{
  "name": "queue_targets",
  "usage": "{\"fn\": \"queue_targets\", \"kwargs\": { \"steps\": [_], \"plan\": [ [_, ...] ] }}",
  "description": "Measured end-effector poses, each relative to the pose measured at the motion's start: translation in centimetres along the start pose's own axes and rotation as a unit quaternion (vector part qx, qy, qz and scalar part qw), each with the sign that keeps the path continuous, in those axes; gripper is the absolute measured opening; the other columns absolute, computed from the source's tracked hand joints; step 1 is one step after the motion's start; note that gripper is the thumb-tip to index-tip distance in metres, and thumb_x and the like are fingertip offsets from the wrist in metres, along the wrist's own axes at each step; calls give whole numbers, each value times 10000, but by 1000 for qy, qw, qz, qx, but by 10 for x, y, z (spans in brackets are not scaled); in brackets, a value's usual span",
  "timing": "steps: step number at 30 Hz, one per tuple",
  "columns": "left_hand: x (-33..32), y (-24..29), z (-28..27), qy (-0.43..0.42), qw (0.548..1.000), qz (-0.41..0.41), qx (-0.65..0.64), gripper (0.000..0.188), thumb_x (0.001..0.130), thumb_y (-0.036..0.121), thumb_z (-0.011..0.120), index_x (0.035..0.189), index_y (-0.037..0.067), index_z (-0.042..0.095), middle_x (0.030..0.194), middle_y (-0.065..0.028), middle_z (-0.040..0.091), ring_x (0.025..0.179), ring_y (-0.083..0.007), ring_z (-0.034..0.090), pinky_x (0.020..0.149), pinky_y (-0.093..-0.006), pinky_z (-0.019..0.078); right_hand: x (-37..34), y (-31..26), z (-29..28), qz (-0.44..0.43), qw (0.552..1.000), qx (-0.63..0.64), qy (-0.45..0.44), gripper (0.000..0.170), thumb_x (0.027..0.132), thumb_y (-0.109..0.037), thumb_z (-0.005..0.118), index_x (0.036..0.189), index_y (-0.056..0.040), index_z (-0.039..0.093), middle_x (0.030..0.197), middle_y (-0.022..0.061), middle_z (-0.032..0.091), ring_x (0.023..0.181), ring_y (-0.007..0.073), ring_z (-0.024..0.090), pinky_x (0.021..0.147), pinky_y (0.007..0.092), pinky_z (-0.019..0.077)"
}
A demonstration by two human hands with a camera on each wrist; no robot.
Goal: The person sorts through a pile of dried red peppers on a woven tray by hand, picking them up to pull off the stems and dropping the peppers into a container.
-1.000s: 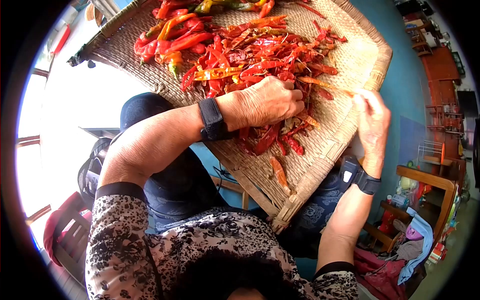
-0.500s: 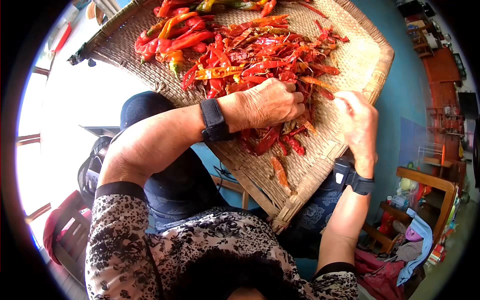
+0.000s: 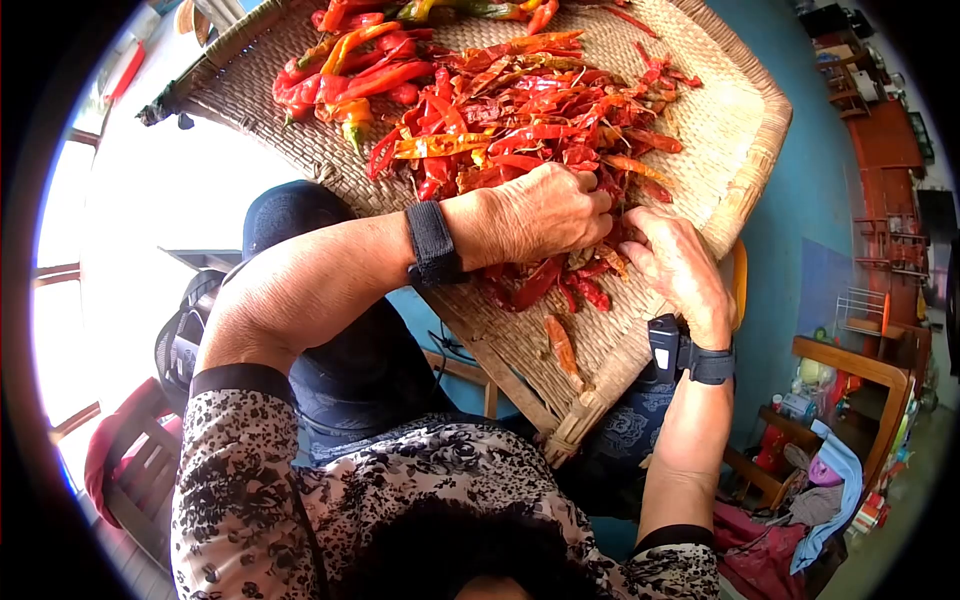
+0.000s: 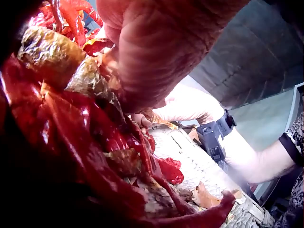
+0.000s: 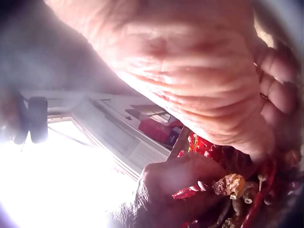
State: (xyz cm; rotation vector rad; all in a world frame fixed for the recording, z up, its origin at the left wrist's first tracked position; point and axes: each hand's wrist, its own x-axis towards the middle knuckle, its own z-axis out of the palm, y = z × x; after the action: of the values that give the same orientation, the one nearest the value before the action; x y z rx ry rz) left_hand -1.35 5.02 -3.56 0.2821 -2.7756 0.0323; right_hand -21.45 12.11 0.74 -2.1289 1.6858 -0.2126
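Observation:
A heap of red and orange chili peppers (image 3: 540, 130), many wrinkled and dried, lies on a woven tray (image 3: 725, 130). My left hand (image 3: 545, 212) rests palm down on the near side of the heap, fingers curled in. In the right wrist view a red chili pepper (image 5: 184, 194) pokes out from the grip of that hand, beside a shriveled yellowish chili (image 5: 230, 185). My right hand (image 3: 680, 260) reaches in from the right, fingers bent, fingertips at the heap close to the left hand. I cannot tell whether it pinches a chili.
Larger, smoother red peppers (image 3: 350, 85) form a group at the tray's far left. One orange dried chili (image 3: 563, 350) lies apart near the front corner. The tray sits over the person's knees (image 3: 290, 225). A wooden chair (image 3: 860, 365) with clothes stands at the right.
The right hand has moved left and toward the person, from the tray's right edge to the heap beside the left hand. The left hand has stayed in place.

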Motion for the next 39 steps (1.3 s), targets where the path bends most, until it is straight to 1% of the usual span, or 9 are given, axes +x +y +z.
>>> {"fn": "queue_targets", "kwargs": {
  "steps": [2, 6, 11, 18, 23, 26, 39],
  "plan": [
    [0, 1, -3, -26, 1000, -3, 7, 137, 768, 148, 606, 869, 56, 593, 863, -41, 565, 854, -200, 579, 668, -300, 524, 0, 0, 0, -10, 1000, -6, 2, 249, 796, -75, 654, 1019, 12, 586, 943, 202, 614, 952, 394, 555, 803, 450, 447],
    [0, 2, -3, -25, 1000, 0, 9, 140, 773, 150, 605, 878, 58, 594, 872, -38, 567, 868, -204, 575, 676, -297, 522, 3, -4, -3, -21, 999, -30, -8, 224, 793, -68, 648, 991, 13, 581, 931, 201, 613, 924, 400, 559, 783, 457, 447],
    [0, 2, -4, -25, 1000, 1, 4, 150, 772, 144, 606, 894, 56, 598, 888, -42, 570, 885, -206, 572, 683, -292, 521, 4, -4, 1, -46, 998, -41, 5, 182, 782, -45, 636, 928, 20, 547, 867, 213, 596, 856, 419, 562, 728, 466, 446],
    [0, 2, -3, -32, 999, 2, 9, 160, 768, 143, 612, 902, 56, 596, 892, -43, 570, 895, -208, 570, 684, -292, 521, 4, -5, -1, -43, 998, -42, -4, 182, 784, -43, 635, 931, 16, 546, 868, 209, 594, 858, 411, 564, 720, 466, 443],
    [0, 3, -3, -34, 999, 1, 7, 175, 763, 148, 618, 909, 56, 594, 894, -43, 565, 900, -209, 568, 681, -293, 522, 3, -5, 1, -59, 997, -40, 18, 179, 792, -44, 632, 940, 16, 551, 853, 209, 592, 841, 414, 567, 714, 471, 445],
    [0, 3, -5, -37, 999, 3, 10, 177, 764, 149, 620, 913, 56, 594, 898, -43, 565, 900, -209, 567, 681, -291, 521, 4, -6, -1, -52, 998, -35, 2, 181, 794, -47, 634, 941, 19, 552, 858, 210, 595, 847, 414, 567, 716, 472, 446],
    [0, 4, -4, -44, 999, 4, 17, 176, 764, 146, 622, 912, 52, 601, 889, -44, 566, 895, -207, 568, 691, -294, 522, 4, -5, 1, -57, 998, -30, 8, 172, 795, -48, 635, 918, 28, 541, 854, 216, 592, 841, 416, 566, 716, 470, 445]
  ]
}}
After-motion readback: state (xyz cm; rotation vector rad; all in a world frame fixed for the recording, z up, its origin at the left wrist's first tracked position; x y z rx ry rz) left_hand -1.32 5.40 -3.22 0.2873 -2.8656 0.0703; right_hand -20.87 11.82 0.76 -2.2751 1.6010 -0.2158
